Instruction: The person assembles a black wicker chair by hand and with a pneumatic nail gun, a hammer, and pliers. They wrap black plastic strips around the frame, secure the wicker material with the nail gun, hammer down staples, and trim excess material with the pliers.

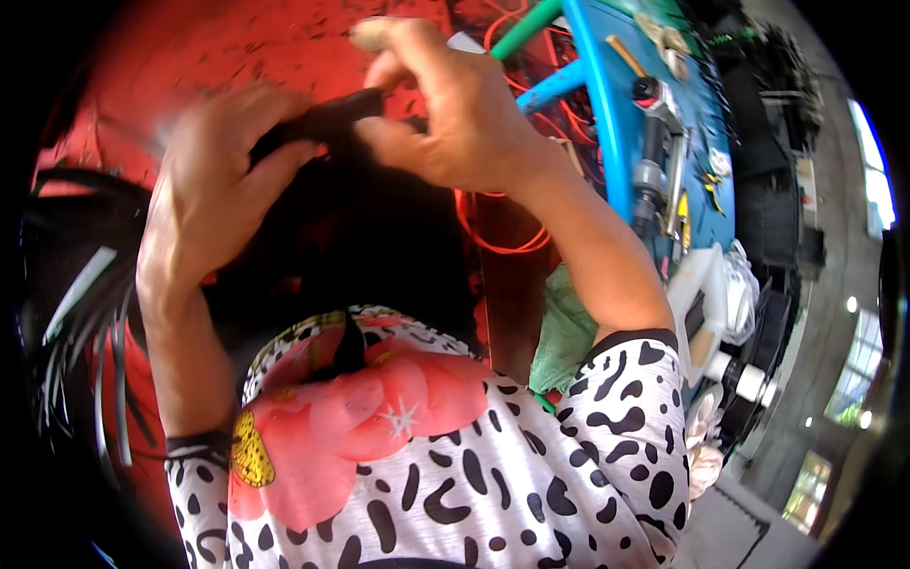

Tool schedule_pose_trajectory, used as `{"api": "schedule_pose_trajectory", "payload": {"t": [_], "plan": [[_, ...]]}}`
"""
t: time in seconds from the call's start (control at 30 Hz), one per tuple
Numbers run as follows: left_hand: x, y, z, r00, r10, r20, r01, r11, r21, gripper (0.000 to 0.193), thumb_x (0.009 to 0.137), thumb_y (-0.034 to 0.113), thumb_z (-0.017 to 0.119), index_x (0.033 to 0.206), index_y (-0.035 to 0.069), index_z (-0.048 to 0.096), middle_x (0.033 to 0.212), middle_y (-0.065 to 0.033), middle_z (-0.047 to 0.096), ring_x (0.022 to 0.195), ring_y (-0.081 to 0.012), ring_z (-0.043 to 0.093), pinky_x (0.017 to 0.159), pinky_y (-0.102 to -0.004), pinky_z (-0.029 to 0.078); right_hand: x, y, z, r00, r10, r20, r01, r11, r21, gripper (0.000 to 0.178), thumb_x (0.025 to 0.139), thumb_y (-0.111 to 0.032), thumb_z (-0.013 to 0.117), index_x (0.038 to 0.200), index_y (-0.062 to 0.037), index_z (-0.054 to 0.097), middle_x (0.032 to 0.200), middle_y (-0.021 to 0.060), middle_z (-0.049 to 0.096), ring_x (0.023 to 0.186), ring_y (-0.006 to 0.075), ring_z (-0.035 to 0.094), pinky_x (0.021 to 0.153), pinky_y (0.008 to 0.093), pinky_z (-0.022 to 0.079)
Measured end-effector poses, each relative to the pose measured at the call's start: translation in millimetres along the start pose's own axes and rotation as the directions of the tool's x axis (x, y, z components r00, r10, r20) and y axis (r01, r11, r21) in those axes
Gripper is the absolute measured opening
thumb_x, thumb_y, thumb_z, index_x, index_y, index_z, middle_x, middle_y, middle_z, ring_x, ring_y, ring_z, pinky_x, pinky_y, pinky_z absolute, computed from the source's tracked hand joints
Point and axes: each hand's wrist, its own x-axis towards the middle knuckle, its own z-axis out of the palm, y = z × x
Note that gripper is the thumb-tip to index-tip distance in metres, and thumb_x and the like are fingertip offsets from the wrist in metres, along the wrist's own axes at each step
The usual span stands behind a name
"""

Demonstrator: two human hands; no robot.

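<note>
Head camera view, looking down: the left hand [213, 171] holds a dark piece [332, 116] at its left part, thumb below and fingers above, clamped on it. That piece looks black or near black, short and narrow, with a matt surface and a slightly blurred outline, perhaps a strip of rubber or plastic. It lies between the two hands, tilted up toward the right, in front of the person's chest and over a red surface [237, 47] strewn with small dark scraps. The right hand [474, 119] is at its other end; the index finger is raised and bent, well apart from the thumb, while the thumb lies just beside the end of the piece, and I cannot tell whether it is gripped there. Any marking on the piece is too blurred to tell. To the left hangs a bunch of thin black strips [118, 332]. On the right, a blue tube [607, 114] rises beside an orange cord [521, 248], and past it a blue table [700, 223] carries a grey and red power tool [654, 142] and yellow-handled pliers [711, 190]; print on these is too small to tell. A green cloth [559, 332] lies near the right forearm.
</note>
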Motion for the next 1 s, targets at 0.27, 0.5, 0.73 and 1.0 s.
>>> {"api": "schedule_pose_trajectory", "payload": {"t": [0.27,0.5,0.73,1.0], "plan": [[-4,7,1,1.000,-0.016,-0.012,0.015,0.998,-0.061,0.026,0.072,0.002,0.063,0.096,-0.007,0.059,0.080,-0.0156,0.058,0.071,-0.0288,0.057,0.068,-0.0294,0.044,-89,118,-162,0.647,0.611,-0.456,-0.631,0.094,-0.770,0.079,0.069,-0.052,0.072,0.122,-0.0004,0.044,0.108,0.0215,0.061,0.102,0.0372,0.059,0.085,0.0450,0.048],[-6,3,-2,0.999,0.053,-0.001,-0.053,0.997,-0.062,0.028,0.070,0.003,0.064,0.096,-0.005,0.060,0.084,-0.0180,0.060,0.078,-0.0371,0.058,0.067,-0.0364,0.047,-154,196,-221,0.230,0.923,-0.309,-0.798,-0.002,-0.602,0.082,0.061,-0.055,0.077,0.102,0.0138,0.061,0.098,0.0250,0.065,0.094,0.0343,0.065,0.081,0.0388,0.050],[-3,-2,0,0.997,0.077,0.019,-0.077,0.997,0.021,0.030,0.070,0.007,0.065,0.098,-0.003,0.061,0.090,-0.0169,0.062,0.086,-0.0368,0.058,0.074,-0.0419,0.048,-171,220,-220,0.120,0.929,-0.350,-0.962,0.022,-0.270,0.023,0.068,-0.016,0.073,0.075,0.0000,0.059,0.061,0.0089,0.056,0.047,0.0196,0.056,0.044,0.0339,0.045],[1,-7,6,0.999,-0.013,-0.049,0.013,1.000,0.011,0.023,0.073,0.012,0.062,0.091,-0.002,0.064,0.088,-0.0163,0.063,0.088,-0.0350,0.059,0.078,-0.0426,0.047,-72,55,-205,0.413,0.905,-0.096,-0.907,0.400,-0.134,0.018,0.075,-0.013,0.072,0.077,-0.0041,0.056,0.057,0.0030,0.054,0.047,0.0112,0.054,0.045,0.0252,0.044]]}}
